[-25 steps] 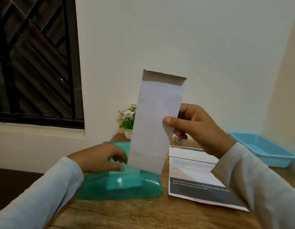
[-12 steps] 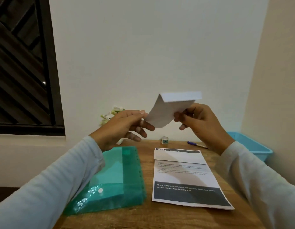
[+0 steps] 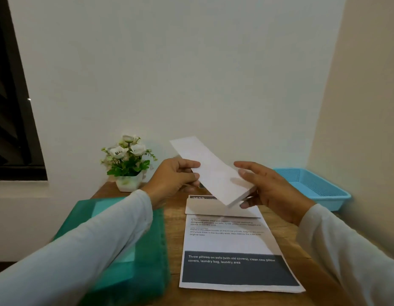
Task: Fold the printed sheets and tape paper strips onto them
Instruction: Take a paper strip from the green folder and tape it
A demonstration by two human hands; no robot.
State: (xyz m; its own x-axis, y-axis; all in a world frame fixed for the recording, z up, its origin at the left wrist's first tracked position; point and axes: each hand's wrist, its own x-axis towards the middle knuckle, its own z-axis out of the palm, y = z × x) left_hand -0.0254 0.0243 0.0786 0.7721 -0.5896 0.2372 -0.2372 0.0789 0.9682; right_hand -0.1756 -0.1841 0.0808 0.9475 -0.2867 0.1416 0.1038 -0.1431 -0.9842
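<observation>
Judging the job barely begun, I see the white printed sheet (image 3: 227,245) with its dark banner lying lower centre, only its top edge folded, nothing taped, while my left hand (image 3: 173,178) and right hand (image 3: 271,192) both pinch a long blank white paper strip (image 3: 216,173) at mid-frame.

We record dim, even, cool indoor light; the black-framed louvred window (image 3: 8,111) is dark. Soft shadows fall on the flat white printed paper sheet (image 3: 224,244). The pale grey left sleeve (image 3: 81,250) smears — straight edges bow near the borders.
</observation>
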